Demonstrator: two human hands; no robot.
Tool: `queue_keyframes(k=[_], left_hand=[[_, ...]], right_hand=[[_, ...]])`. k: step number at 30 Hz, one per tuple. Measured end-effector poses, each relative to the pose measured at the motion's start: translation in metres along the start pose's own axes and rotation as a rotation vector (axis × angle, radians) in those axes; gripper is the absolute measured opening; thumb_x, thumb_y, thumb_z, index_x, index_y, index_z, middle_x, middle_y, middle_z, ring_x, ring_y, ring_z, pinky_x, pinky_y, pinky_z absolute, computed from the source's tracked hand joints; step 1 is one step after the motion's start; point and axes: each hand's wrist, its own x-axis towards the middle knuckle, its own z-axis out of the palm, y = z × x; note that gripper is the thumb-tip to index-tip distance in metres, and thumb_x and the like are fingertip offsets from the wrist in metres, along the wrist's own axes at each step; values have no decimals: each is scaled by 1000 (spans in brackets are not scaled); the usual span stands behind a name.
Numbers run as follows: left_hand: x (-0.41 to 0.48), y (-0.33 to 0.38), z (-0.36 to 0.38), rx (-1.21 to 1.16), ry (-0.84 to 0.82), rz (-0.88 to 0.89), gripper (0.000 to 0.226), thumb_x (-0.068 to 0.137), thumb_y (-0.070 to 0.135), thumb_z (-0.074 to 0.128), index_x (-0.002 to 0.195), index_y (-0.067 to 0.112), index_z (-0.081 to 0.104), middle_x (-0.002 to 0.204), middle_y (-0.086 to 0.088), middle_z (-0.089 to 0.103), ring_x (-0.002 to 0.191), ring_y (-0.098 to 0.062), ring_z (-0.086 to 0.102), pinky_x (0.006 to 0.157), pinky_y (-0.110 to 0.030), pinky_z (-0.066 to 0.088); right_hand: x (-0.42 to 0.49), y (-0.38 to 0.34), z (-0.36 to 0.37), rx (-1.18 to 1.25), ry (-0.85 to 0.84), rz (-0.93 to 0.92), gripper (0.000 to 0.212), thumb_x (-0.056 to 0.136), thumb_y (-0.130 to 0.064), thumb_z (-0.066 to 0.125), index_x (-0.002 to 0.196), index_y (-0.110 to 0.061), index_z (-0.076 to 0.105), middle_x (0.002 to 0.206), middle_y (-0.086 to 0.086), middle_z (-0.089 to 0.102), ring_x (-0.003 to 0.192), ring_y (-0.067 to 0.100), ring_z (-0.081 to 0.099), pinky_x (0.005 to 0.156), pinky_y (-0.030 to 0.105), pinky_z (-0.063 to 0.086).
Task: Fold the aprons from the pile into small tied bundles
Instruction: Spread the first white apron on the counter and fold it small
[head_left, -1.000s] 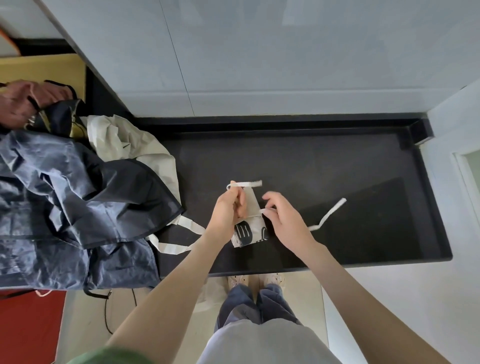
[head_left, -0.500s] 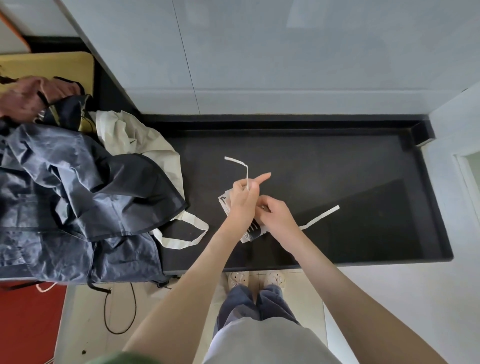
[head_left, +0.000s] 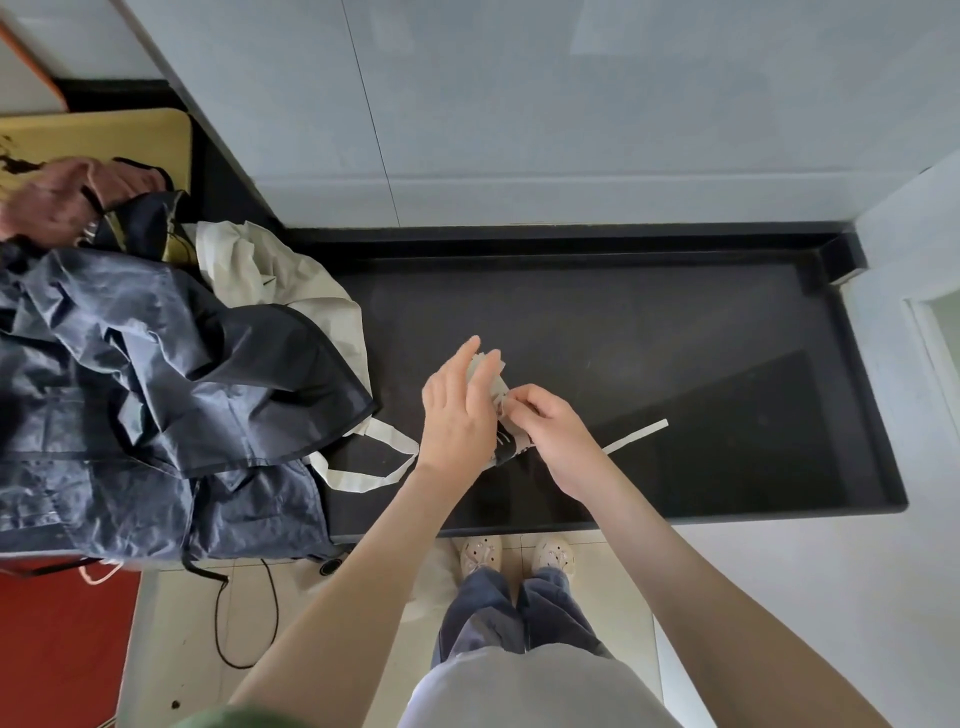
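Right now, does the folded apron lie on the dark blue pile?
No, the folded apron is between the left hand and right hand over the black counter, apart from the dark blue pile.

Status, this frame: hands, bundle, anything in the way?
Left hand flat on bundle, right hand pinches strap. Strap end loose on counter. Pile left, apart.

It looked like a home kitchen or utility corner. A black stone tabletop (head_left: 649, 322) with a raised rim ran along a wall (head_left: 519, 104) of large pale grey tiles. The floor (head_left: 171, 613) below was tiled in cream, with a red mat (head_left: 57, 649) at its left (the person stood there in soft clogs (head_left: 480, 553)). A yellow wooden board (head_left: 104, 135) sat far left.
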Motion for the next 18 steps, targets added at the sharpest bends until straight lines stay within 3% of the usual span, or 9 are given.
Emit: queue_keyframes(k=[3,5,7,10,13,16,18], left_hand=[[-1,-1,0,193,2,124,47,86,11,59,129,12,39,137,-19,31,124,-35,38,100,-54,39],[-2,-5,-1,279,-143,152,61,71,11,76,126,15,50,139,-18,35,130,-34,34,108,-52,28],[-3,-10,0,257,-299,159,54,57,9,85,107,13,65,130,-12,50,126,-29,44,107,-46,23],[-3,-11,-8,76,-465,151,27,70,12,76,93,10,63,101,-5,64,100,-29,60,100,-33,25],[-5,-9,-7,-72,-466,27,14,96,11,48,107,2,52,103,-9,61,97,-31,56,96,-36,38],[-3,-8,-7,-31,-399,139,48,87,5,55,131,7,37,106,-10,54,89,-26,56,83,-37,51],[0,-8,-11,43,-446,168,79,67,2,74,137,18,43,105,-12,52,89,-28,54,80,-38,50]], right_hand=[[-3,0,0,60,20,-12,19,101,-27,46,101,-16,61,101,0,65,98,13,60,85,22,48],[-3,1,0,146,28,-1,20,102,-25,44,101,-14,60,97,-4,65,92,6,61,76,15,46],[-2,1,0,252,19,5,20,102,-21,44,101,-10,60,90,-6,64,82,2,62,69,12,46],[-2,0,1,376,32,29,19,101,-19,46,96,-8,61,80,-6,62,81,8,57,73,19,45],[-2,0,4,408,31,49,19,100,-22,49,101,-13,66,91,-4,68,88,8,62,80,22,48],[-1,1,6,367,56,69,21,100,-26,50,108,-15,66,107,3,68,105,16,62,94,33,48],[-2,0,5,339,56,86,21,101,-24,47,110,-14,64,107,3,66,103,16,62,87,28,50]])
